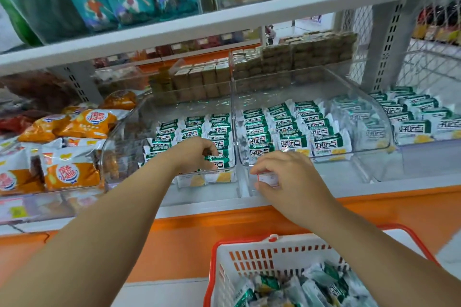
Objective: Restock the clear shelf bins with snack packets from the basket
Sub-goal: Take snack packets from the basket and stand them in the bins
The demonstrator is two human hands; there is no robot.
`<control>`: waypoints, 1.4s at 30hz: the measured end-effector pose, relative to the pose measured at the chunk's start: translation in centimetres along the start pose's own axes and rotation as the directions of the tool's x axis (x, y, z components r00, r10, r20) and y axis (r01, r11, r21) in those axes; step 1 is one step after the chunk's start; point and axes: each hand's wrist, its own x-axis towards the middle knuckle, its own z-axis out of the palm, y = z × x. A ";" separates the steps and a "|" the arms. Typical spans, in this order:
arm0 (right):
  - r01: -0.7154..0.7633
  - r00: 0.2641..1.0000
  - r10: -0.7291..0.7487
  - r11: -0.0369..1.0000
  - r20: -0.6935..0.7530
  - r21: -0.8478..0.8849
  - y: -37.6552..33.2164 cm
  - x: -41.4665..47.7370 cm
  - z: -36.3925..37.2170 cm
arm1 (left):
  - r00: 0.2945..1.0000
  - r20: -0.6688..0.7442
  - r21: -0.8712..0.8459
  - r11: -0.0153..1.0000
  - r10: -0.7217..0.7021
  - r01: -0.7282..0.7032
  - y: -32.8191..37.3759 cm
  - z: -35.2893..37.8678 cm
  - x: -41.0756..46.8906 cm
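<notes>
Basket [249,257] sits nearest, below the shelf [349,194], holding snack packets [324,289] within easy reach. Right hand [289,177] pinches the label [268,179] fronting the middle bin [299,87], probably steadying it, while left hand [197,152] grips one packet [220,161], seating it in the front row of the left bin [174,107]

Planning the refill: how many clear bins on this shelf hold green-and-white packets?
3: the left bin under the left hand, the middle bin behind the right hand, and the right bin cut off by the frame edge. Others may lie out of view.
</notes>
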 end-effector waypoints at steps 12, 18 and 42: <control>0.021 1.000 -0.021 1.000 -0.002 0.001 0.2 -0.1 0.1 | 0.998 -0.034 0.068 0.997 0.045 -0.043 -0.8 0.2 -0.1; 0.039 0.999 -0.039 0.999 0.010 -0.005 0.3 -0.2 0.1 | 0.998 -0.041 0.098 0.994 0.048 -0.044 -1.1 0.6 0.1; -0.520 0.529 0.476 0.836 0.703 -0.174 7.4 -14.7 12.1 | 0.884 -0.393 -0.490 0.871 -0.254 0.032 0.8 22.2 -15.7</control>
